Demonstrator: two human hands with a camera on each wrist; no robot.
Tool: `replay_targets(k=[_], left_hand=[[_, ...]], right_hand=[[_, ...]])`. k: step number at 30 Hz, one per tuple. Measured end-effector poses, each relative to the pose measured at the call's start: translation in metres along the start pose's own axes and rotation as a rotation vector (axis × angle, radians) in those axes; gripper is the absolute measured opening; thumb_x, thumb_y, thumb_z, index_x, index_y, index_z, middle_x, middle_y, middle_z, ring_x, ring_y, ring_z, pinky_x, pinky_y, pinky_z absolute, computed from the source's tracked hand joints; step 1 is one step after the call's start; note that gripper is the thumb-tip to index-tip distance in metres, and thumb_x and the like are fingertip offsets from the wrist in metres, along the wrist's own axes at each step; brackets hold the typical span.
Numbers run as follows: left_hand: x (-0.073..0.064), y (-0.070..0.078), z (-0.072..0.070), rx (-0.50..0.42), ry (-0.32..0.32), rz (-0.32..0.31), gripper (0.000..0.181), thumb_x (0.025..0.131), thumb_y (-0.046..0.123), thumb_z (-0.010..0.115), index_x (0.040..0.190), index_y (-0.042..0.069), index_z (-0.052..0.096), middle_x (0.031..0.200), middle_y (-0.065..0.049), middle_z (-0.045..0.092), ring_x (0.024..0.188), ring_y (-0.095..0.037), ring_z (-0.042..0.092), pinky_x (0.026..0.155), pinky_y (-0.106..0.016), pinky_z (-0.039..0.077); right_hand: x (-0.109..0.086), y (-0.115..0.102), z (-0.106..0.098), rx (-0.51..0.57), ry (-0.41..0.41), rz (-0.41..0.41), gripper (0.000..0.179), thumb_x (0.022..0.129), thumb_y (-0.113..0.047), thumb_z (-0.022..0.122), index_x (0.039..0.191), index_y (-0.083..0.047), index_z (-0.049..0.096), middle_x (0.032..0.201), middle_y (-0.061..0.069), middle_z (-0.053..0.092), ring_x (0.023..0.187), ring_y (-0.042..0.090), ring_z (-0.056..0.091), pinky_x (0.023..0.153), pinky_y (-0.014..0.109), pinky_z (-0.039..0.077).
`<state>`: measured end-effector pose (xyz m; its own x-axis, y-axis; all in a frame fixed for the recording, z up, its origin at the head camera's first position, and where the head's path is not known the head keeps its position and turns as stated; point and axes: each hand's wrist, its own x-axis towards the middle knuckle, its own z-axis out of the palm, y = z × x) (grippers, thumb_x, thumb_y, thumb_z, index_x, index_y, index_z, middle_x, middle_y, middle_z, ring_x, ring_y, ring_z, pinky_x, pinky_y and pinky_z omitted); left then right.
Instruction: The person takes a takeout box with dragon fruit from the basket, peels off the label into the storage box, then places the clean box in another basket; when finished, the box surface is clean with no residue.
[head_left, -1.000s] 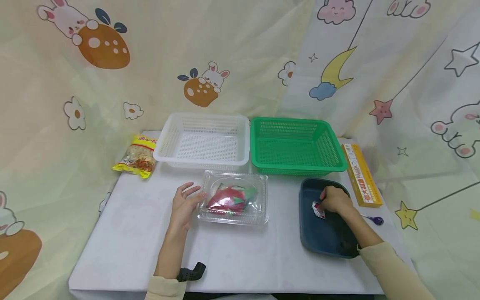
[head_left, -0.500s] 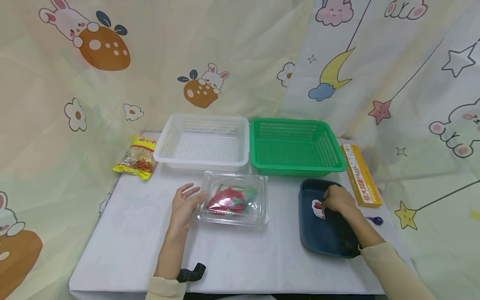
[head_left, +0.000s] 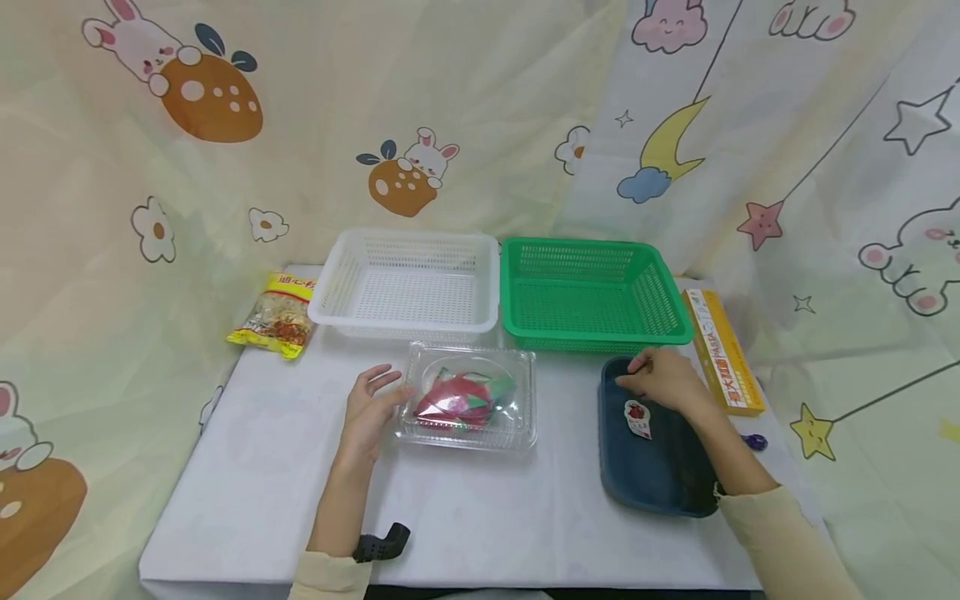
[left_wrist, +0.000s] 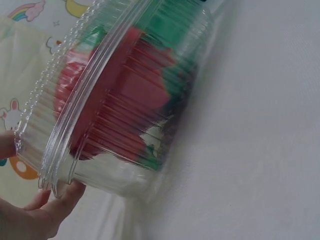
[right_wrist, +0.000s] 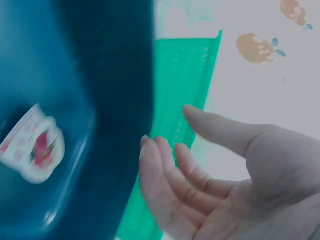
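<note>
A clear plastic clamshell box [head_left: 517, 425] with red and green contents stands mid-table. My left hand [head_left: 363, 417] is at its left side, thumb overlapping its edge and the other fingers loosely spread; in the left wrist view, fingertips [left_wrist: 74, 192] sit right at the rim. A white sticker [head_left: 637, 419] with a red fruit picture lies in the dark blue tray [head_left: 633, 492]. Over the far part of this tray is my right hand [head_left: 666, 382], a little beyond the sticker. In the right wrist view its fingers are relaxed, thumb apart, holding nothing.
Along the back stand a white basket [head_left: 405, 321] and a green basket [head_left: 592, 337]. A yellow pasta bag [head_left: 279, 321] lies at the left, and a yellow pasta box [head_left: 722, 350] at the right. Beside the tray lies a small purple object [head_left: 756, 442]. A printed curtain hangs behind.
My right hand has come off the sticker and moved toward the tray's far edge, leaving the sticker in the tray. My left hand and the clamshell box stay put.
</note>
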<state>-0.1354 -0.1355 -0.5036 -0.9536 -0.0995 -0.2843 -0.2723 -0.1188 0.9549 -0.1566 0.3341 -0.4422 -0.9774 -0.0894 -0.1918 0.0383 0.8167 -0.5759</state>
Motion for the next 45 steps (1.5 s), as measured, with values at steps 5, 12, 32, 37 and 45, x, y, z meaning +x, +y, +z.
replay_targets(k=[5, 12, 32, 37, 45], left_hand=[[0.003, 0.005, 0.001, 0.011, -0.003, 0.007, 0.072, 0.091, 0.009, 0.076, 0.153, 0.006, 0.04, 0.152, -0.017, 0.05, 0.128, -0.033, 0.052, 0.105, -0.046, 0.042], [0.004, 0.009, -0.002, 0.002, -0.003, -0.002, 0.069, 0.094, 0.008, 0.074, 0.153, 0.004, 0.039, 0.152, -0.019, 0.049, 0.122, -0.033, 0.058, 0.108, -0.049, 0.046], [0.009, 0.006, -0.007, -0.086, -0.043, -0.008, 0.072, 0.095, 0.003, 0.07, 0.155, -0.001, 0.031, 0.156, -0.023, 0.042, 0.14, -0.034, 0.051, 0.1, -0.027, 0.051], [0.007, 0.001, -0.007, -0.075, -0.044, -0.034, 0.074, 0.093, 0.003, 0.073, 0.155, 0.0, 0.033, 0.155, -0.021, 0.046, 0.139, -0.033, 0.052, 0.103, -0.027, 0.05], [0.007, -0.002, -0.007, -0.083, -0.034, -0.049, 0.078, 0.091, 0.005, 0.077, 0.156, 0.003, 0.035, 0.152, -0.015, 0.052, 0.132, -0.03, 0.055, 0.096, -0.025, 0.05]], right_hand=[[0.003, -0.025, 0.007, 0.12, -0.017, -0.102, 0.042, 0.096, -0.025, 0.077, 0.12, 0.005, 0.062, 0.1, 0.016, 0.073, 0.083, 0.03, 0.075, 0.071, 0.036, 0.063], [0.006, -0.061, 0.021, 0.305, -0.095, -0.064, 0.071, 0.097, -0.039, 0.076, 0.145, 0.003, 0.045, 0.134, 0.025, 0.062, 0.108, 0.032, 0.072, 0.092, 0.046, 0.06], [0.023, -0.086, 0.067, 0.759, -0.292, 0.092, 0.071, 0.103, -0.023, 0.067, 0.153, 0.014, 0.034, 0.161, 0.03, 0.034, 0.143, 0.052, 0.042, 0.109, 0.059, 0.047], [0.019, -0.085, 0.079, 0.823, -0.334, 0.126, 0.071, 0.102, -0.015, 0.065, 0.153, 0.017, 0.028, 0.151, 0.035, 0.045, 0.134, 0.051, 0.052, 0.098, 0.059, 0.055], [0.015, -0.086, 0.094, 0.789, -0.338, 0.143, 0.076, 0.096, -0.016, 0.075, 0.151, 0.015, 0.031, 0.134, 0.03, 0.057, 0.112, 0.035, 0.069, 0.088, 0.053, 0.061]])
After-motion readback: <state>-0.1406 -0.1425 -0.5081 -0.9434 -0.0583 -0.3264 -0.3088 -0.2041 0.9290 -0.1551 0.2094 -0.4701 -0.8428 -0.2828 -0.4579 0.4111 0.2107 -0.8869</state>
